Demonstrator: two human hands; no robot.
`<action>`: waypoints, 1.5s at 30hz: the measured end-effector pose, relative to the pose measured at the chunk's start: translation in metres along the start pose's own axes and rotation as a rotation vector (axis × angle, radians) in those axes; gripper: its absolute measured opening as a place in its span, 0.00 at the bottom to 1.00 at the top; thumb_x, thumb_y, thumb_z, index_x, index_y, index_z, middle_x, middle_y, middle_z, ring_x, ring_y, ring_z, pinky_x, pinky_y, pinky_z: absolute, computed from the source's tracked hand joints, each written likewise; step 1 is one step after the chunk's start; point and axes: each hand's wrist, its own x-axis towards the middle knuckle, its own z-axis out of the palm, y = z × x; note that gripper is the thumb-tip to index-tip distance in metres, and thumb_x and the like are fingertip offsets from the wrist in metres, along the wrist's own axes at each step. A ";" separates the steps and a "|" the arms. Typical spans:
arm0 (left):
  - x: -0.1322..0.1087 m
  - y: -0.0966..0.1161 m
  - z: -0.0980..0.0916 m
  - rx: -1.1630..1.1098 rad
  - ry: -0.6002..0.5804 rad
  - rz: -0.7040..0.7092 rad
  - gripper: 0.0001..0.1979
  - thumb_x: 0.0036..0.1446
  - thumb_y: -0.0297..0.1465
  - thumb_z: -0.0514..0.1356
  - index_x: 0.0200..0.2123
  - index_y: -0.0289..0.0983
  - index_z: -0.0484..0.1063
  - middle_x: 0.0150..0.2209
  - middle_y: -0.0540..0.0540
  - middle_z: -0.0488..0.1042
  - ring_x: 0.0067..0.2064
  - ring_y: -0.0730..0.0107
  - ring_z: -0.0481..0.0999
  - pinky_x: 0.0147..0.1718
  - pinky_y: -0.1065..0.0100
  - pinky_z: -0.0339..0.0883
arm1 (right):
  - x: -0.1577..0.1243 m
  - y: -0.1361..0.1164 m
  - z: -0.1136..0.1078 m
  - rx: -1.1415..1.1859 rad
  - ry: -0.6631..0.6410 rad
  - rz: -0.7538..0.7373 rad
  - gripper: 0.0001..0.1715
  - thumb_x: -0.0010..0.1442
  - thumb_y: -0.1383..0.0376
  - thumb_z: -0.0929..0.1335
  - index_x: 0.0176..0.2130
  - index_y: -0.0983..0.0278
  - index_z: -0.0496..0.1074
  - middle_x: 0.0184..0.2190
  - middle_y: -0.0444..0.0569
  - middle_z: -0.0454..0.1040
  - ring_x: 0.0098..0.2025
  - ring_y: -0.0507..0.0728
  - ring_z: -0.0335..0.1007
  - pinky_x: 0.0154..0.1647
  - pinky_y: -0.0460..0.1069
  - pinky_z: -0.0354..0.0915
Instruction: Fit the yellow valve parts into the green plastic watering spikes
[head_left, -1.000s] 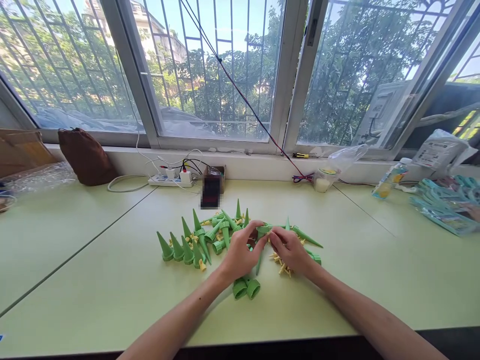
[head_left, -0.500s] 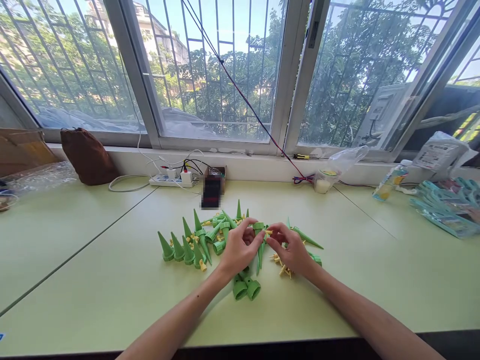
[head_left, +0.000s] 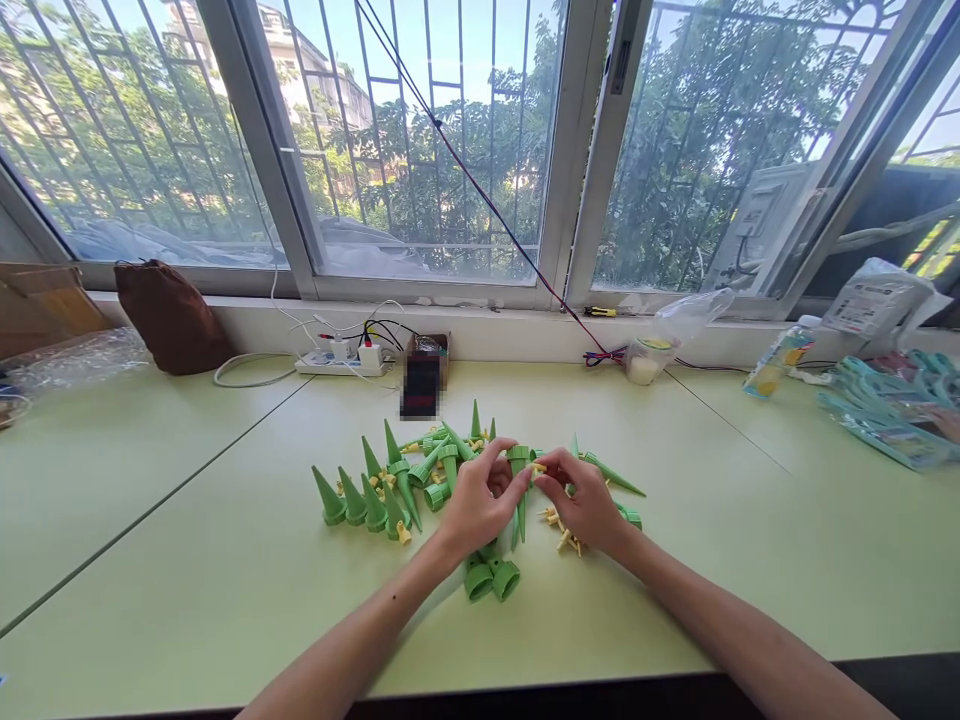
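Pale green tabletop (head_left: 187,560) runs under a wide barred window (head_left: 420,150), trees and sunlit buildings behind the glass. On the sill side: a brown pouch (head_left: 171,315) at left, a white power strip (head_left: 341,358) with cables, a small dark box (head_left: 424,378), a plastic bag with a jar (head_left: 660,350), a bottle (head_left: 776,362) and teal packets (head_left: 892,410) at far right.

Mid-table lies a heap of green cone spikes (head_left: 390,485), some standing on their bases, some lying flat, with small yellow fittings (head_left: 566,535) scattered among them.

My left hand (head_left: 480,505) is pinched round one green spike (head_left: 519,490), held point down above the heap. My right hand (head_left: 581,500) pinches a yellow fitting (head_left: 537,468) against the spike's top collar. Two green caps (head_left: 491,578) lie just below my left wrist.
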 end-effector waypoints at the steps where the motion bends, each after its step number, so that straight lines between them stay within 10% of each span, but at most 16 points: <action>1: 0.000 0.000 0.000 0.002 -0.005 0.002 0.15 0.61 0.38 0.58 0.47 0.37 0.65 0.21 0.57 0.58 0.23 0.77 0.57 0.22 0.74 0.55 | 0.000 0.000 0.000 -0.011 0.002 -0.002 0.08 0.66 0.60 0.64 0.36 0.62 0.67 0.25 0.43 0.70 0.24 0.51 0.63 0.25 0.46 0.59; 12: -0.002 -0.004 0.003 0.098 -0.049 0.048 0.15 0.61 0.39 0.57 0.47 0.36 0.66 0.21 0.56 0.61 0.23 0.76 0.58 0.23 0.74 0.57 | 0.002 0.000 -0.001 -0.109 0.012 -0.051 0.20 0.68 0.62 0.60 0.25 0.61 0.53 0.18 0.37 0.52 0.21 0.49 0.45 0.23 0.45 0.47; 28: -0.004 -0.001 0.003 0.206 -0.056 0.140 0.11 0.60 0.34 0.57 0.45 0.37 0.68 0.21 0.56 0.62 0.23 0.77 0.59 0.24 0.74 0.57 | 0.005 -0.002 -0.001 -0.108 0.019 0.004 0.22 0.67 0.62 0.58 0.22 0.61 0.49 0.17 0.37 0.48 0.20 0.49 0.44 0.22 0.46 0.47; 38: 0.002 0.000 0.001 -0.080 0.009 -0.077 0.15 0.58 0.39 0.61 0.43 0.37 0.66 0.20 0.57 0.60 0.21 0.77 0.61 0.20 0.75 0.56 | 0.006 -0.008 -0.002 0.016 0.016 0.058 0.10 0.66 0.61 0.64 0.46 0.63 0.67 0.28 0.44 0.71 0.25 0.51 0.64 0.27 0.46 0.62; 45: 0.004 -0.003 -0.001 -0.224 0.021 -0.202 0.19 0.56 0.42 0.62 0.44 0.37 0.64 0.18 0.60 0.57 0.16 0.79 0.57 0.15 0.76 0.54 | 0.006 -0.003 -0.002 -0.022 -0.058 -0.028 0.08 0.66 0.63 0.65 0.44 0.63 0.70 0.33 0.48 0.73 0.31 0.54 0.69 0.29 0.47 0.64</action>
